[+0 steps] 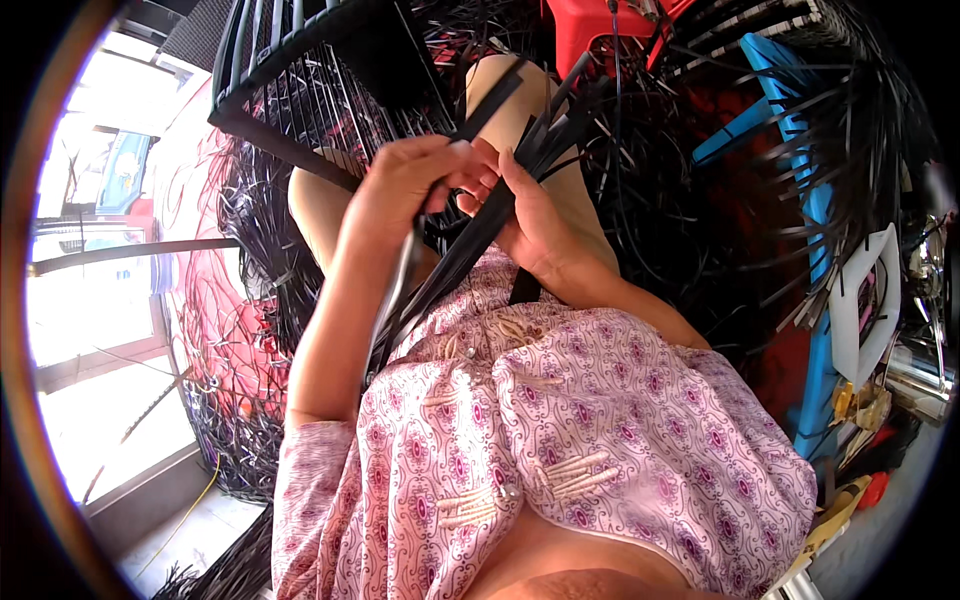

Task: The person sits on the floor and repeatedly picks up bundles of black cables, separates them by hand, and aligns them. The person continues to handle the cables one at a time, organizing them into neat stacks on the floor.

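My right hand (535, 222) is closed round a thick bundle of flat black plastic strips (462, 255), which slants from my lap up and away to the right. Its thumb presses along the bundle. My left hand (408, 180) is right beside it, fingers pinched on a single black strip (495, 100) whose end sticks out past the fingertips. A shiny length hangs below that hand along my forearm. The left hand is slightly blurred. Where the two hands meet, their fingers partly hide the strips.
A black frame (285, 155) strung with strips stands at the far left, by my knee. Tangled black strips (265, 440) heap up on the left. Far off is a red plastic stool (585, 35). On the right, strips hang over a blue frame (818, 210) near a white frame-shaped piece (850, 320).
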The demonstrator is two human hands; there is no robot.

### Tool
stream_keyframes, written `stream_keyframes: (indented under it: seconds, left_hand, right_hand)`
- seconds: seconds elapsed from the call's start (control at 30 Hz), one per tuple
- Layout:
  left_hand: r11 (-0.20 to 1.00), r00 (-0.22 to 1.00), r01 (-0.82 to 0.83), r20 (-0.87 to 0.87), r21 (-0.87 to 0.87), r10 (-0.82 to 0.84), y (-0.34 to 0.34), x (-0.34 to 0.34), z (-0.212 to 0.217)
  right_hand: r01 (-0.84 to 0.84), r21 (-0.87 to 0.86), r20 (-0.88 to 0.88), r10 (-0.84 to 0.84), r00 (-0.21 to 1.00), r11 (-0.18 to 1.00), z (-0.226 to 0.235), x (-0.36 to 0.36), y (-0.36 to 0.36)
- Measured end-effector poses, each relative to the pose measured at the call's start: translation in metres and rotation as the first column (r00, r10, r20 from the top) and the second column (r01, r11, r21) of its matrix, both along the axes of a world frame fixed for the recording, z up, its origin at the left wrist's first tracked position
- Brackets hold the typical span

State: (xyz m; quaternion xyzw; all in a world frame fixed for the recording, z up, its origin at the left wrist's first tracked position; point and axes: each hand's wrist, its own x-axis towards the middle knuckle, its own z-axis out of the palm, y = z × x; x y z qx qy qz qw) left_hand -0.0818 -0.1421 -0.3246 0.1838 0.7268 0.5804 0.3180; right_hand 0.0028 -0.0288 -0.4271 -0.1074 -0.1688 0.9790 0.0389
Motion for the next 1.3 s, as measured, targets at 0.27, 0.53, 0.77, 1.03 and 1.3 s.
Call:
stream_keyframes:
  seconds: [0.27,0.53,0.77,1.03,1.3]
  left_hand:
    - [0.995,0.984,0.074,0.165,-0.064,-0.062,0.013,0.000,-0.052]
    - [0.933,0.916,0.184,-0.291,-0.311,-0.277,0.011,-0.002,-0.069]
    - [0.980,0.635,-0.158,-0.773,-0.124,0.005,0.023,0.015,0.051]
    - [0.949,0.691,0.146,-0.658,-0.281,-0.301,0.099,-0.064,0.060]
    - [0.735,0.745,0.554,-0.161,-0.391,-0.647,0.134,-0.051,0.030]
  right_hand:
    - [0.025,-0.013,-0.070,-0.026,0.997,1.000,-0.008,-0.004,0.000]
    - [0.053,0.016,-0.013,-0.053,0.999,0.998,-0.013,-0.001,0.000]
    - [0.158,0.161,0.098,-0.176,0.980,0.974,0.012,-0.001,-0.011]
    - [0.111,0.329,-0.001,-0.117,0.993,0.938,0.020,0.009,-0.020]
    - [0.080,0.377,-0.163,-0.019,0.987,0.923,0.013,0.019,-0.018]
